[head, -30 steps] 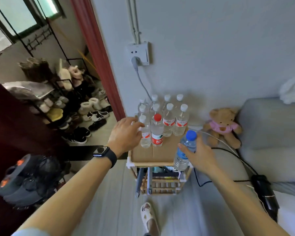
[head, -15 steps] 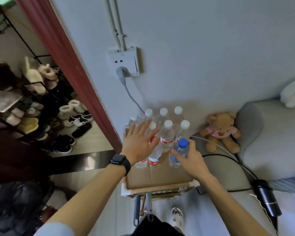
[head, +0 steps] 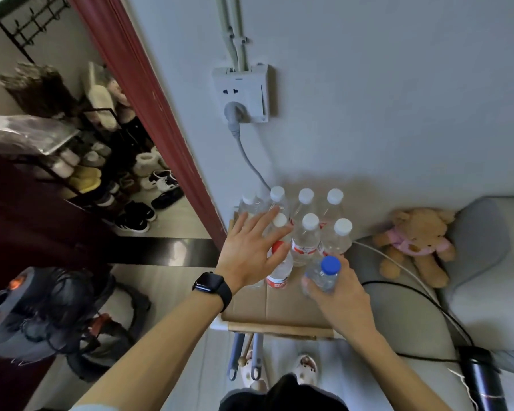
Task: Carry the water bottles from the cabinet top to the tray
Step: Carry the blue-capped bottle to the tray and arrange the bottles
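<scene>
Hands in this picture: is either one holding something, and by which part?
The right hand grips the blue-capped bottle round its body, below the cap. The left hand holds nothing: it is spread open over the red-capped bottle.

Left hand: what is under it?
Under the left hand a red-capped bottle and a white-capped bottle show partly; the palm covers whatever stands further left.

My left hand is stretched forward, palm down, with the fingers straight and spread wide. A black watch sits on that wrist. My right hand is just beside it and nearer to me, fingers curled round a blue-capped bottle. Both forearms are bare and extended ahead of me.
</scene>
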